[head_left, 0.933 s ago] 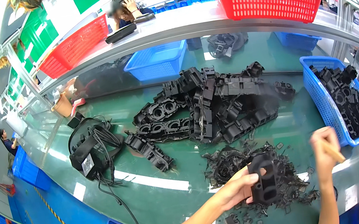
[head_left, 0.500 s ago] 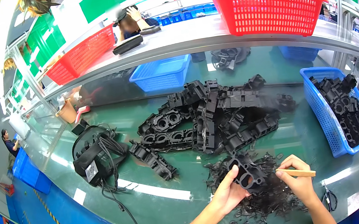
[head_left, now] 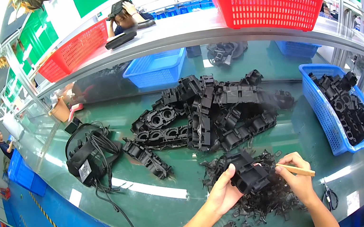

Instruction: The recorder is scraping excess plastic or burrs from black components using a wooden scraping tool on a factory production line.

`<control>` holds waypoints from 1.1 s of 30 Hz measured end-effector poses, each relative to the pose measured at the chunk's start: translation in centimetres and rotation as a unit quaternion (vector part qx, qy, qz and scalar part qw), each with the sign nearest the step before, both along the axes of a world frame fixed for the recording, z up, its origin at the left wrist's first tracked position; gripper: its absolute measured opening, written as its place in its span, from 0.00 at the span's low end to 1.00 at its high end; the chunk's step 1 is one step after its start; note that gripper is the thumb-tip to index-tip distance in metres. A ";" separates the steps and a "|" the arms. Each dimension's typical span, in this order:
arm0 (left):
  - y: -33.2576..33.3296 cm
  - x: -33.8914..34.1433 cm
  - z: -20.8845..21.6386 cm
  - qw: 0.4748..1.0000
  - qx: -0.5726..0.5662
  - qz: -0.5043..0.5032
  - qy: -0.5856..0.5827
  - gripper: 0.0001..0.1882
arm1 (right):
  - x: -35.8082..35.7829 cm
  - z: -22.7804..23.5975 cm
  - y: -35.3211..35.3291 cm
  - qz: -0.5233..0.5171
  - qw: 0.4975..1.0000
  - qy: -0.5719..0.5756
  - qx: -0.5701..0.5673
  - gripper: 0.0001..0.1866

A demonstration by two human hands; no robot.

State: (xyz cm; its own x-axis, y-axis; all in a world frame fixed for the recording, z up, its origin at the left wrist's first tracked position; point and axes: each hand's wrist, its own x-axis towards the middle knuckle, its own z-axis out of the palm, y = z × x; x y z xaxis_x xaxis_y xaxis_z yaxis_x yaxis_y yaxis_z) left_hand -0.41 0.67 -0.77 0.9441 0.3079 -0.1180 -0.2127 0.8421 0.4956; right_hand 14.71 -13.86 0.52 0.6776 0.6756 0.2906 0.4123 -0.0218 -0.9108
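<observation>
My left hand [head_left: 224, 192] is closed around the edge of a black moulded plastic part [head_left: 249, 173], thumb on top. The part's boxy, ribbed side faces up. In my right hand [head_left: 297, 176] is a slim tool with a tan handle [head_left: 301, 170], pinched between thumb and fingers. Its tip points left at the part's right side; whether it touches cannot be made out. Under both hands lies a heap of black plastic scraps [head_left: 274, 201]. Just beyond, a pile of similar black moulded parts [head_left: 197, 120] covers the middle of the green table [head_left: 161, 218].
A blue basket [head_left: 335, 136] of black parts stands at the right. To the left lies a black strapped device with cables [head_left: 94, 152]. Red baskets [head_left: 269, 2] sit on the shelf above, a blue basket [head_left: 156, 72] behind. Across the shelf, a person [head_left: 123, 20] has a raised hand.
My left hand has turned the black part, so its boxy side shows instead of its openings. My right hand stays close beside it with the tool. The whole view has shifted slightly.
</observation>
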 end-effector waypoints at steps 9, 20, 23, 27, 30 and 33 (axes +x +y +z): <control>-0.2 -0.4 0.1 0.997 -0.025 0.063 0.041 0.33 | -0.7 0.7 0.4 -0.003 0.997 0.056 0.054 0.06; -0.3 0.0 0.7 0.997 -0.001 0.075 0.007 0.35 | -0.1 2.0 1.0 0.052 0.997 0.007 0.052 0.06; -0.2 -0.2 0.8 0.996 0.015 0.085 0.016 0.35 | -1.2 3.7 2.3 0.093 0.981 0.134 0.107 0.07; 0.4 0.0 0.7 0.995 -0.016 0.082 -0.054 0.39 | -2.0 4.2 2.8 0.138 0.955 0.215 0.149 0.07; 0.8 -0.4 0.8 0.993 -0.024 0.087 -0.070 0.41 | -3.0 4.1 3.1 0.173 0.937 0.261 0.157 0.07; 0.9 -0.7 1.4 0.994 -0.017 0.073 -0.083 0.42 | -3.8 3.8 3.4 0.211 0.923 0.248 0.205 0.05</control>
